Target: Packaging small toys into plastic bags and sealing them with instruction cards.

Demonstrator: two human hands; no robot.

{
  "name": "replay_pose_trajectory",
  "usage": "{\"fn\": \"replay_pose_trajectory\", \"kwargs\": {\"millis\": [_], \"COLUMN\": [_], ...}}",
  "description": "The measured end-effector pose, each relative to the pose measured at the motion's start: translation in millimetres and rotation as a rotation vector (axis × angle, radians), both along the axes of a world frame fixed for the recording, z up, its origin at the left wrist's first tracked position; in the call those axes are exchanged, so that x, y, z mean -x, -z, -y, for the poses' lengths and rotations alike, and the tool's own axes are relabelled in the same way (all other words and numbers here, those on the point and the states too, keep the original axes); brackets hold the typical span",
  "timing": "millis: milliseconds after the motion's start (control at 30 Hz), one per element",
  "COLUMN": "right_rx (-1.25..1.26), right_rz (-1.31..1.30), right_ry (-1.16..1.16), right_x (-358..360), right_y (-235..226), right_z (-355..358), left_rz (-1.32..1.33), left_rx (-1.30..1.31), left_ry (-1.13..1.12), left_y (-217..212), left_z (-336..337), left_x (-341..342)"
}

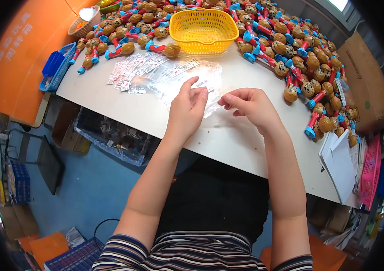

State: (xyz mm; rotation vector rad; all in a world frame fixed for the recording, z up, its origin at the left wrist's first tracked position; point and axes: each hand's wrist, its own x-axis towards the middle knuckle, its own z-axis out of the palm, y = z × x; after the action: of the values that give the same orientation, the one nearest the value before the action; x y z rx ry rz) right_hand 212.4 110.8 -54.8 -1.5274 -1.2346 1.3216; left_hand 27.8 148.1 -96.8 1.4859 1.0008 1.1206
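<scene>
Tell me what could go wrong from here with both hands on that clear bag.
1. The clear plastic bag, pinched between the left hand and right hand, may slip or tear.
2. A sweeping wrist could scatter the loose small labels.
3. The piled toy figures near the table edge might fall.

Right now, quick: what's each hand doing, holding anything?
Left hand: fingers curled, pinching the edge of a clear plastic bag on the white table.
Right hand: closed, pinching the same bag's other side.
</scene>
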Motion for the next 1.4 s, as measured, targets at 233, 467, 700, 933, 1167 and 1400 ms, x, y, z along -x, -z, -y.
{"fn": "replay_pose_trajectory", "kwargs": {"millis": [233, 467, 700, 933, 1167, 1400], "right_rx": [0.003, -0.093, -0.014, -0.136, -0.255, -0.182], "right_rz": [-0.088, -0.201, -0.226, -0.037, 1.091, 0.839], "right_ry": [0.205, 0.33, 0.294, 0.262, 0.547, 0.238], "right_x": [11.5, 18.6, 13.0, -9.9, -117.1, -100.7], "right_y": [29.1, 48.4, 42.8, 34.9, 5.3, 18.2], "right_z": [10.1, 9.5, 11.6, 15.0, -2.8, 51.2], "left_rz": [-0.457, -0.643, -0.647, -0.492, -0.598, -0.504], "left_rx": [-0.553, -0.452, -0.406, -0.58, -0.471, -0.548], "left_ry": [-0.068, -0.024, -0.072, -0.223, -0.079, -0.112], "left_y": [-14.4, -2.9, 5.2, 10.9, 16.0, 26.4], "left_z": [33.2, 48.5, 43.2, 36.2, 42.7, 36.1], "left_x": [-12.0, -29.9, -33.0, -23.7, -23.7, -23.3]}}
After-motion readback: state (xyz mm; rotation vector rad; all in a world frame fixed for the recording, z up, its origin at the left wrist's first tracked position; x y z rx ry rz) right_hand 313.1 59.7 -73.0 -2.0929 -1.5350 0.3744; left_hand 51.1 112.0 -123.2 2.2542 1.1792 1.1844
